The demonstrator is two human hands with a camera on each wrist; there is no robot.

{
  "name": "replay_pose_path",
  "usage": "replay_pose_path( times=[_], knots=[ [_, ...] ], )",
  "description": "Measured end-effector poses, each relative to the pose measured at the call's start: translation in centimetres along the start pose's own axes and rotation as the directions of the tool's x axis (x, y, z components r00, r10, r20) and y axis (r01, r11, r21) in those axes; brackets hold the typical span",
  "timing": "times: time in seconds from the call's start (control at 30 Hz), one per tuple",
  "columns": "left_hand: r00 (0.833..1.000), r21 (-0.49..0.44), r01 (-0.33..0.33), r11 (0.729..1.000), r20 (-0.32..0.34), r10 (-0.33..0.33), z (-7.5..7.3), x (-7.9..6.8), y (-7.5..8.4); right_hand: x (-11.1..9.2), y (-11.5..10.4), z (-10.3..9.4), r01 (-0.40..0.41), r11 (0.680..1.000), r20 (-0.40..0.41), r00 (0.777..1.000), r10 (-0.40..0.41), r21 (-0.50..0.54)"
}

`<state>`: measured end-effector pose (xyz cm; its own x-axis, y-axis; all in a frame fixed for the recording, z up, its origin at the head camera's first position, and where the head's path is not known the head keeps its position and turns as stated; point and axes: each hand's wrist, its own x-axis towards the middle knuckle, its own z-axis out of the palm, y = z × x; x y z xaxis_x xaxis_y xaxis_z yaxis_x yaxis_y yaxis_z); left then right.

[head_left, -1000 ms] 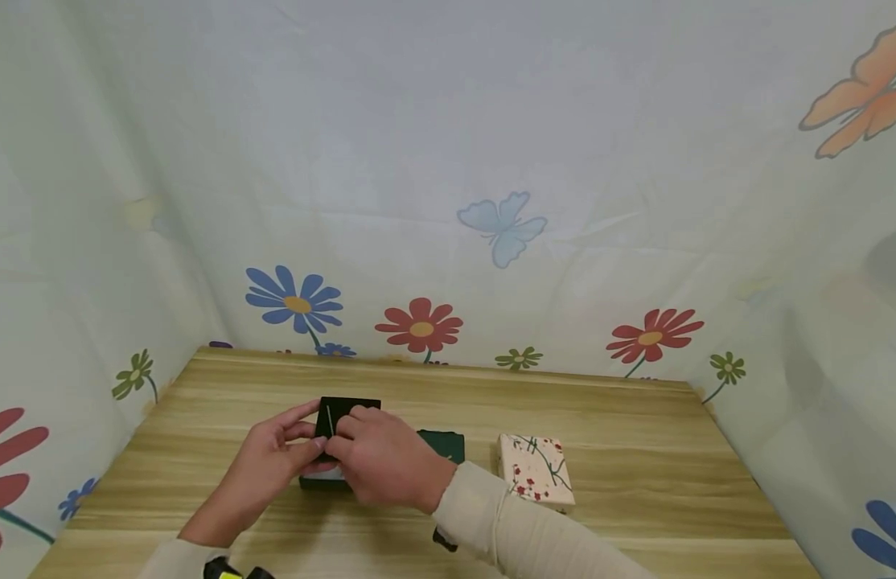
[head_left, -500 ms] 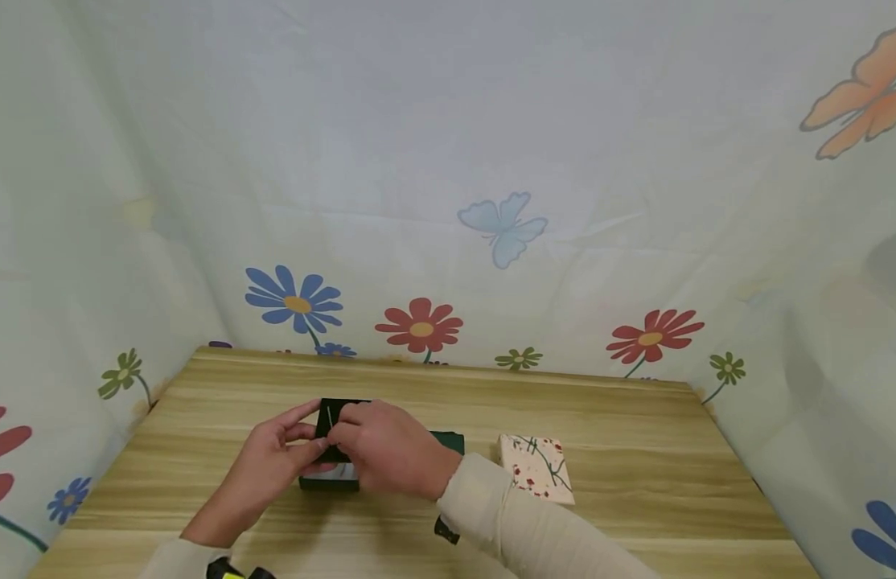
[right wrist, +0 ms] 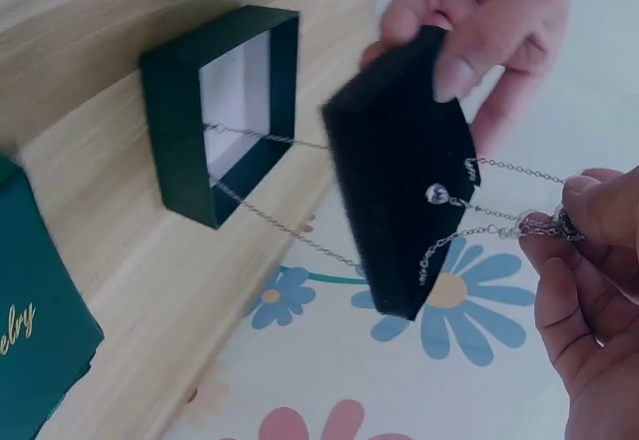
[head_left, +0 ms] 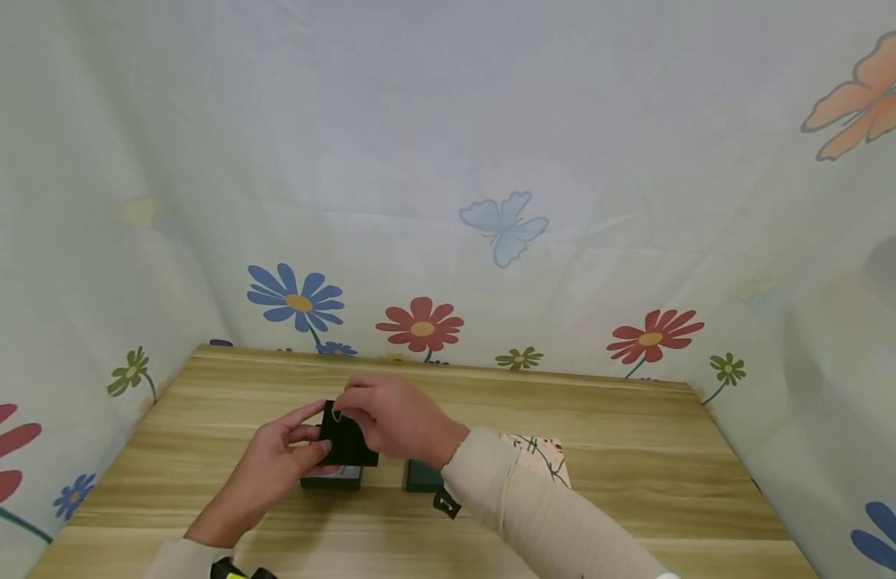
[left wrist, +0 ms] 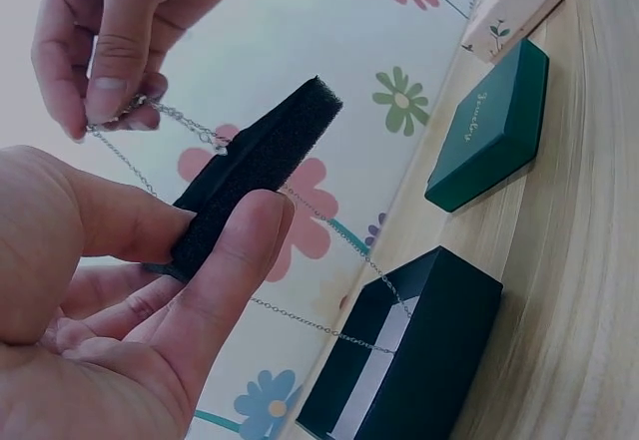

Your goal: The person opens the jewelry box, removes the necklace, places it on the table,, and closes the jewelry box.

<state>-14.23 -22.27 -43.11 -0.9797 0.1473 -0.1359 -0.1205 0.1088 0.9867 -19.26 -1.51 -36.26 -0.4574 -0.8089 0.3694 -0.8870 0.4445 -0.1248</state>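
Note:
My left hand [head_left: 269, 460] pinches a black foam jewelry-box insert [right wrist: 399, 171] by its edge, thumb on one face and fingers on the other. The insert is tilted, above an open dark green box base [right wrist: 178, 131] with a white inside. A thin silver necklace [left wrist: 205, 133] passes through the insert. Close beside it, my right hand [head_left: 400, 422] pinches the gathered chain between thumb and fingertips. A small round silver pendant [right wrist: 437, 194] hangs against the insert's face. From the insert's other side, two chain strands run down into the box base.
A green lid [left wrist: 494, 126] with gold lettering lies on the wooden table [head_left: 622, 450] right of the base, partly behind my right arm in the head view. Farther right is a cream floral box [left wrist: 514, 6]. A flower-printed cloth [head_left: 564, 305] hangs behind the table.
My right hand has risen from the insert, drawing a loop of chain off its face. The insert has tilted, baring more of its black surface. My left hand has barely moved.

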Motion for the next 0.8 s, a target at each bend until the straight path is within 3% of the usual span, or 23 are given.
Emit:
replay_pose_path(
  times=[0.27,0.8],
  knots=[
    [1.000,-0.013,0.026,1.000,0.012,-0.026,0.0,0.1,-0.2,0.3,0.4,-0.4,0.024,1.000,-0.048,0.999,-0.024,0.010],
    [1.000,0.003,-0.001,1.000,0.016,0.001,-0.1,0.0,-0.4,0.9,0.5,-1.5,0.032,0.999,-0.089,0.996,-0.032,-0.003]
  ],
)
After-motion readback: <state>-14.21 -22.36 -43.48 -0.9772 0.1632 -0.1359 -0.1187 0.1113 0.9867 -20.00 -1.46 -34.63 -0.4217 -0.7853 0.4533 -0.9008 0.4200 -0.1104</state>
